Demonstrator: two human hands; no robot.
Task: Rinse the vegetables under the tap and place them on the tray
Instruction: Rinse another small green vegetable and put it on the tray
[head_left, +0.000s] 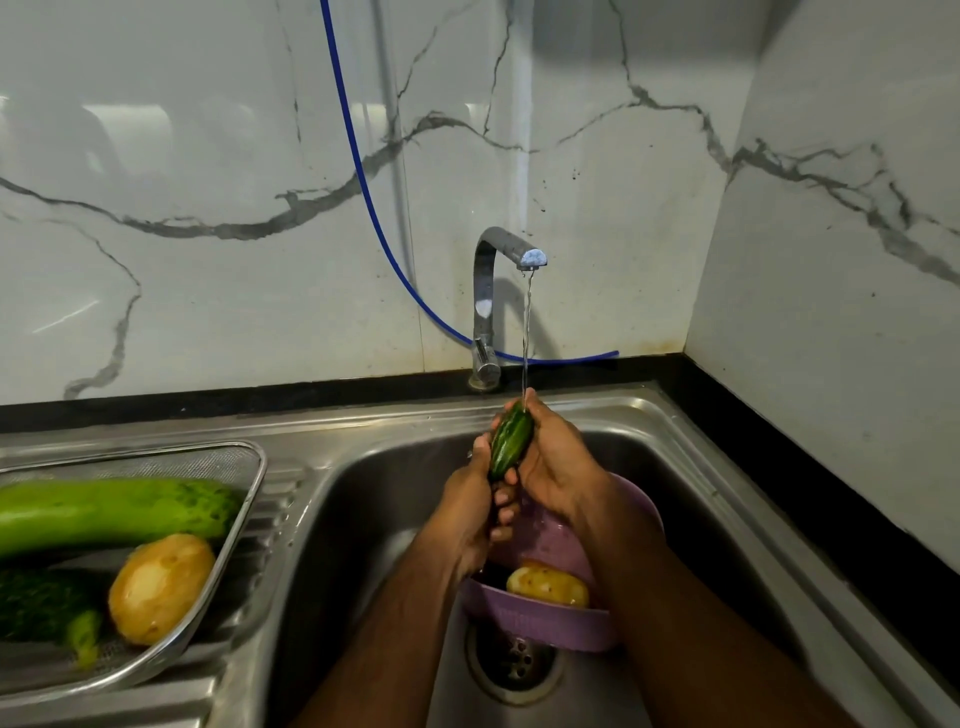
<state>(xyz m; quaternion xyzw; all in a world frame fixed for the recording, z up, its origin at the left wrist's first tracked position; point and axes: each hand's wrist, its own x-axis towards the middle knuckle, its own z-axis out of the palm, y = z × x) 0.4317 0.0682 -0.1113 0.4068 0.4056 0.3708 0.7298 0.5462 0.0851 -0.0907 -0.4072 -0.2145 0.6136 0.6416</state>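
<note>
A small green cucumber (511, 440) stands nearly upright over the sink, its top end under the thin stream from the steel tap (493, 291). My left hand (475, 499) grips its lower end and my right hand (553, 462) curls round its right side. Below my wrists a purple bowl (550, 618) sits in the sink with a potato (546, 586) in it. At the left, a steel mesh tray (244, 514) on the drainboard carries a long pale green gourd (114, 512), a potato (161, 587) and a dark green cucumber (47, 605).
The steel sink basin (374, 499) has its drain (511, 662) just in front of the bowl. A blue hose (363, 187) hangs along the marble wall behind the tap. A black counter edge (779, 467) runs behind and to the right.
</note>
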